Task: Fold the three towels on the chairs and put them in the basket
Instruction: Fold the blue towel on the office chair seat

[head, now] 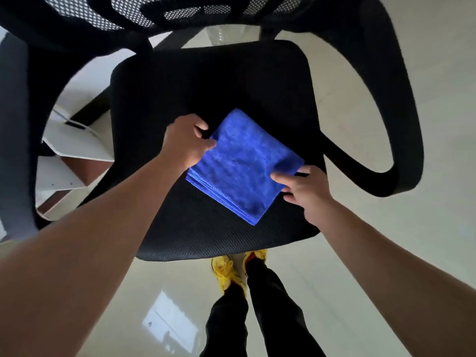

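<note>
Looking down, head view: chair (206, 86) back is cut off at the top edge, and the fingers under the towel are hidden. The folded blue towel (244, 166) is over the seat's front half. Left hand (185, 143) pinches its left edge; right hand (306, 191) pinches its right corner. Glossy pale floor (360, 99); white shelf (74, 145) at left.

dim, wide-angle view bowed at the edges, window glare on the glossy floor (167, 323), slightly soft.
</note>
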Demonstrator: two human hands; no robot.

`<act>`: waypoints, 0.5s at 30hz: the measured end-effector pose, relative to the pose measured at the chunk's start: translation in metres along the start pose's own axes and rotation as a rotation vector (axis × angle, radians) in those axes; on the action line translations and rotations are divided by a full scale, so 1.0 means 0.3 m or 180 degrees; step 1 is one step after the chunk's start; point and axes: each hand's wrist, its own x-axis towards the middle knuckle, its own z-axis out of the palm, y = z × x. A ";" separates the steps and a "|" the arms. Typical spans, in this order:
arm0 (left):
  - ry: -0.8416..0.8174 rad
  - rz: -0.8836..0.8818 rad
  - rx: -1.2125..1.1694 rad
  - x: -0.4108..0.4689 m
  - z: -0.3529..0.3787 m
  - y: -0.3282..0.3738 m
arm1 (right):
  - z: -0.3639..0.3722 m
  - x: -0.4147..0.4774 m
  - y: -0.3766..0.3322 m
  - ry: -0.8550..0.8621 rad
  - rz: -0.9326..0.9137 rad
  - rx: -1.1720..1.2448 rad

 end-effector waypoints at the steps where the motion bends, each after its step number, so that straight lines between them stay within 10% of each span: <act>1: -0.0007 0.0046 0.0076 0.012 0.002 0.006 | 0.005 -0.013 0.019 -0.0087 0.0145 0.0170; 15: -0.0572 0.0617 0.0751 0.085 0.000 0.024 | -0.014 0.021 0.055 -0.0423 -0.0151 0.0154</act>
